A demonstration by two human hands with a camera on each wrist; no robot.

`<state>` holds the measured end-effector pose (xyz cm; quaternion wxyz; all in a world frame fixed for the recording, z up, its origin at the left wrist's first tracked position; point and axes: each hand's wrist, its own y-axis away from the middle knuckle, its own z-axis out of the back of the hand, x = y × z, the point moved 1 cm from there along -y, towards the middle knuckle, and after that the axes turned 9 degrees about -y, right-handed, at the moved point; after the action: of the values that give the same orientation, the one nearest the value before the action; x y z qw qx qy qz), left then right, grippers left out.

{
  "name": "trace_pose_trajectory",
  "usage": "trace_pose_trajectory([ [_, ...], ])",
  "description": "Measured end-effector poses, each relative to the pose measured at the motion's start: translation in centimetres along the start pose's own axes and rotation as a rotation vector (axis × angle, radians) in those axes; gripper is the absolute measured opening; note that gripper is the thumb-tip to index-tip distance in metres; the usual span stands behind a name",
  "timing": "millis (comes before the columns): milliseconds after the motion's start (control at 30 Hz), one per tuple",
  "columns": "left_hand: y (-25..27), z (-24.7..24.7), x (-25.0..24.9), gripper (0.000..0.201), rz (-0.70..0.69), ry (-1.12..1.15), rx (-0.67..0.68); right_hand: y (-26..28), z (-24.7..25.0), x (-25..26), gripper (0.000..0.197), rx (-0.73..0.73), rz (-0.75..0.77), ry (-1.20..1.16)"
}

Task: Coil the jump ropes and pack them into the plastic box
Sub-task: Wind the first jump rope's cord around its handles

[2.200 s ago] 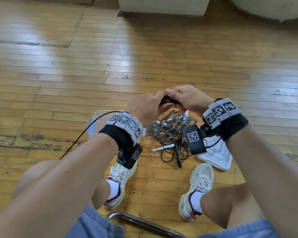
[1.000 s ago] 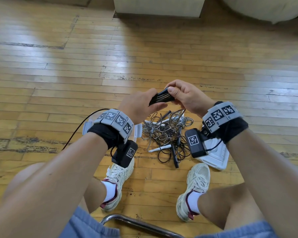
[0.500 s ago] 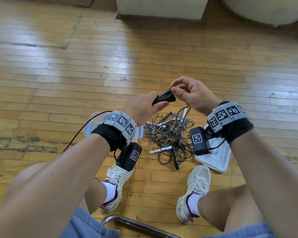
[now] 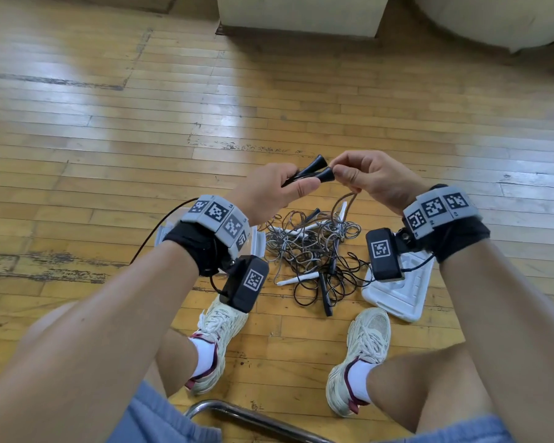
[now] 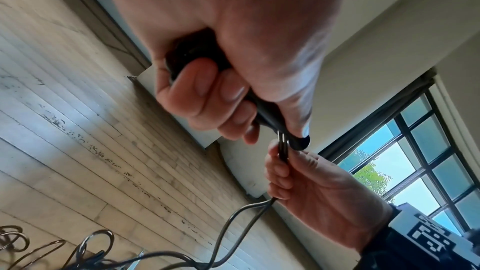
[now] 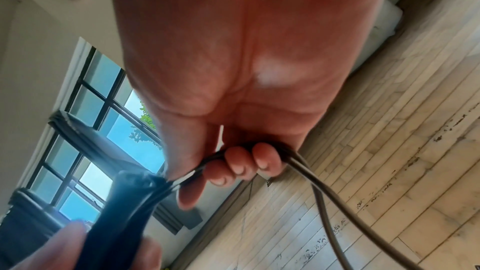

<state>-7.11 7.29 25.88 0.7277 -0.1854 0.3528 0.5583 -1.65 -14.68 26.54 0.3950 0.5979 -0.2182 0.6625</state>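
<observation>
My left hand [image 4: 279,190] grips two black jump-rope handles [image 4: 314,172] side by side, their flared ends pointing right. My right hand [image 4: 365,179] pinches the doubled rope cord [image 5: 282,149] just beyond the handle ends [image 6: 122,202]. That cord [image 4: 346,204] hangs from my right hand down to a tangled pile of jump ropes [image 4: 314,251] with white and black handles on the floor. The clear plastic box [image 4: 258,239] lies behind my left wrist, mostly hidden. Its white lid [image 4: 406,292] lies right of the pile.
Wooden floor [image 4: 141,139] all around. My two feet in pale sneakers [image 4: 219,327] [image 4: 368,343] sit just below the pile. A metal chair tube [image 4: 247,417] runs at the bottom. Pale furniture [image 4: 298,14] stands at the far edge.
Both hands have risen a little from over the pile. The two black handles now stick out of my left fist, and my right fingers have moved off them onto the cord.
</observation>
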Motion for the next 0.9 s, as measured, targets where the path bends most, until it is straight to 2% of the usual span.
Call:
trace_pose_trajectory([
  [67,0.2,0.1,0.0,0.037,-0.024,-0.045,0.039,0.1,0.1,0.1,0.019,0.044,-0.036,0.03],
  [133,0.5,0.1,-0.1,0.032,-0.048,-0.165,0.104,0.2,0.3,0.3,0.025,0.1,-0.083,0.164],
  [267,1.2,-0.6,-0.5,0.019,-0.057,-0.422,0.233,0.2,0.2,0.5,0.02,0.213,-0.216,0.41],
  [400,1.4,-2.2,-1.5,0.025,-0.082,-0.621,0.323,0.1,-0.3,0.1,0.014,0.285,-0.288,0.543],
  [500,1.3,-3.6,-1.8,0.03,-0.018,-0.769,0.373,-0.1,-1.5,-0.2,0.015,0.253,-0.287,0.637],
  [633,1.3,-5.2,-1.4,0.036,0.101,-0.741,0.361,-0.5,-3.2,0.0,0.011,0.153,-0.217,0.727],
  [733,0.8,-5.0,-0.5,0.038,0.196,-0.653,0.318,-0.5,-4.2,0.6,0.019,0.052,-0.165,0.73],
  [833,0.2,-4.1,0.4,0.041,0.29,-0.511,0.259,-0.5,-4.4,1.0,0.027,-0.05,-0.169,0.658],
  [900,0.0,-3.5,0.8,0.045,0.322,-0.445,0.208,-0.3,-4.3,1.2,0.028,-0.049,-0.204,0.58],
])
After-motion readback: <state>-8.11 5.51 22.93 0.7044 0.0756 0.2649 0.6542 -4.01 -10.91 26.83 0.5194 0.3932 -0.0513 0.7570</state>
